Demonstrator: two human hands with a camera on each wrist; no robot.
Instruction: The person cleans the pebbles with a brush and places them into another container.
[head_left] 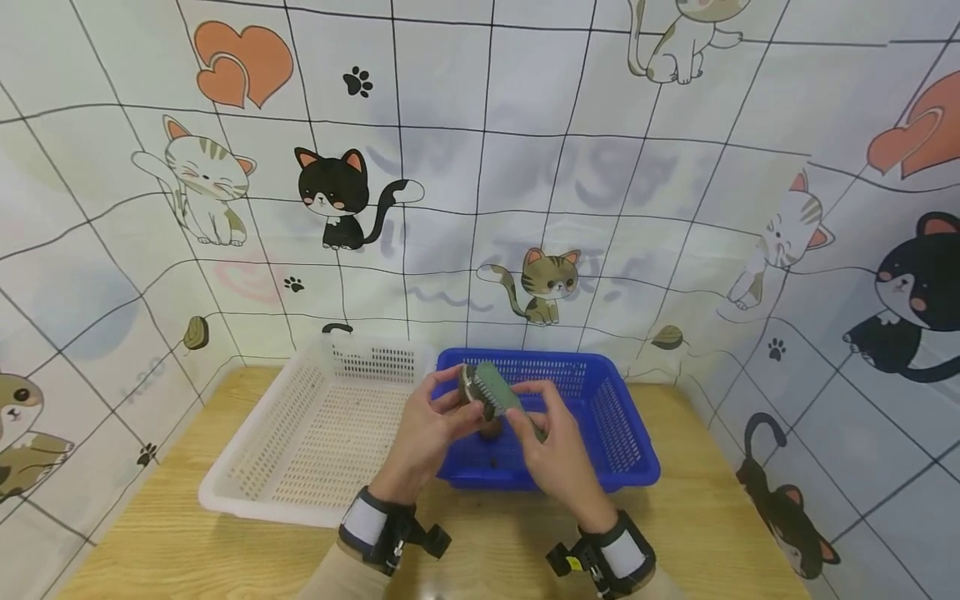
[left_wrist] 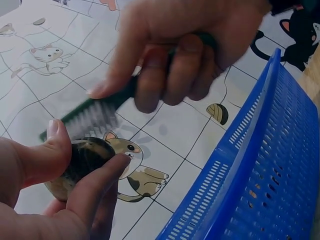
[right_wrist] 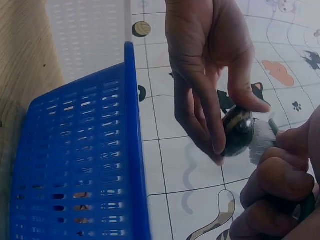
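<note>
- The dark, rounded object [right_wrist: 239,131] is held up in the air above the blue basket [head_left: 633,408], toward ten o'clock from the basket's middle in the head view.
- The left hand [head_left: 429,429] pinches it between thumb and fingers, the gap filled by the object; this is the nearer hand, being in contact.
- The right hand [head_left: 558,450] curls its fingers round the handle of a green brush [head_left: 498,390], the thumb extended toward the brush head.
- The key relation: seen from the head, the brush lies at about three o'clock from the object, its long axis running from between ten and eleven o'clock at the head to between four and five at the handle.
- The pale bristles face the object's side (touching or barely apart, I cannot tell which; the left wrist view is blurred there).
- A brown lump [head_left: 491,430] sits in the blue basket, near five o'clock from the object.
- The white basket [head_left: 322,442] stands at nine o'clock from the blue one.
</note>
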